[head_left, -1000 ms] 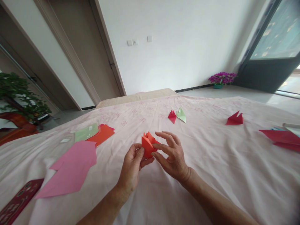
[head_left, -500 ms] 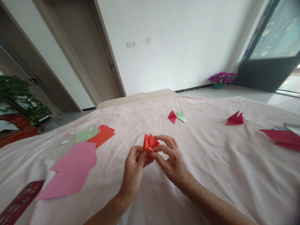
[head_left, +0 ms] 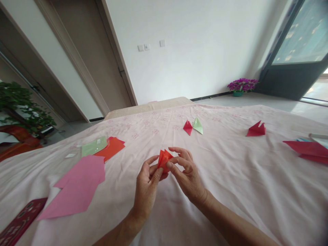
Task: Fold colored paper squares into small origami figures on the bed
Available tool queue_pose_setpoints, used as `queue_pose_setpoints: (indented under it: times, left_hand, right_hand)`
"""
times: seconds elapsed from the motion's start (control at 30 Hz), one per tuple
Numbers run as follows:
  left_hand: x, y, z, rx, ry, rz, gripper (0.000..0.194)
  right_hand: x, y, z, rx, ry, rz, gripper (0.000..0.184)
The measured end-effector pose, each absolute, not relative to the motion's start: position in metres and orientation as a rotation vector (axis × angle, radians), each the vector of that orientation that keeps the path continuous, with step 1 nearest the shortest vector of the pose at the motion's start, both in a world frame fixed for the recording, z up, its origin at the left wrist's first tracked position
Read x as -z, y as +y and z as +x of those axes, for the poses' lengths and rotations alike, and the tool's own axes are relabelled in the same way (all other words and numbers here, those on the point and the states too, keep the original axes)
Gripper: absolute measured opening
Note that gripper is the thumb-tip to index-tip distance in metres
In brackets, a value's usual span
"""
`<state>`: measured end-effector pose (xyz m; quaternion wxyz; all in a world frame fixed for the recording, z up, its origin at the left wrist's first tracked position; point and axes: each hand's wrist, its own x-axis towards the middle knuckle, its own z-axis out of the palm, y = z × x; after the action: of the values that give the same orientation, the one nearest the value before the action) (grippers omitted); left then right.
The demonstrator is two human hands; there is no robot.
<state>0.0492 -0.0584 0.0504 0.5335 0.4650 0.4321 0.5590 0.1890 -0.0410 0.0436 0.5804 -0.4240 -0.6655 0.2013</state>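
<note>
A small folded orange paper [head_left: 164, 159] with pointed tips is held up between my two hands, above the pale pink cloth. My left hand [head_left: 148, 177] grips its lower left side, thumb in front and fingers behind. On the right edge, my right hand [head_left: 186, 172] pinches the paper between thumb and forefinger, its other fingers bent above. The fingers cover the lower part of the folds. Beyond my hands lie a red folded paper piece [head_left: 188, 127] and a light green one [head_left: 198, 126], side by side.
Pink paper sheets [head_left: 80, 184], orange sheets [head_left: 112, 149] and a green packet [head_left: 94, 146] lie at left. A dark red patterned object [head_left: 22, 220] sits near the left corner. Red folded papers [head_left: 257, 129] rest at right on the wrinkled cloth [head_left: 230, 184].
The orange paper has turned and its front flap now lies flatter under my thumbs. My right thumb has moved slightly up along it. The view has shifted a little.
</note>
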Motion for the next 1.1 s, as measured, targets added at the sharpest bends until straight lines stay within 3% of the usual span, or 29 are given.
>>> queue_pose_setpoints:
  times: [0.13, 0.3, 0.4, 0.57, 1.1]
  left_hand:
    - [-0.052, -0.056, 0.049, -1.287, 1.019, 1.057, 0.057]
    - [-0.05, -0.054, 0.048, -1.24, 0.991, 1.066, 0.036]
    - [-0.046, -0.052, 0.047, -1.268, 0.994, 1.005, 0.036]
    - [-0.045, -0.047, 0.044, -1.307, 0.976, 0.915, 0.037]
    - [-0.047, -0.044, 0.042, -1.291, 0.982, 0.993, 0.039]
  right_hand:
    - [-0.049, -0.041, 0.189, -0.389, -1.652, -0.972, 0.011]
    - [-0.05, -0.041, 0.19, -0.415, -1.636, -0.935, 0.008]
    - [-0.048, -0.042, 0.192, -0.447, -1.52, -0.92, 0.015]
    - [-0.047, -0.042, 0.197, -0.468, -1.397, -0.981, 0.01]
    - [-0.046, -0.033, 0.195, -1.255, -1.303, -0.947, 0.033]
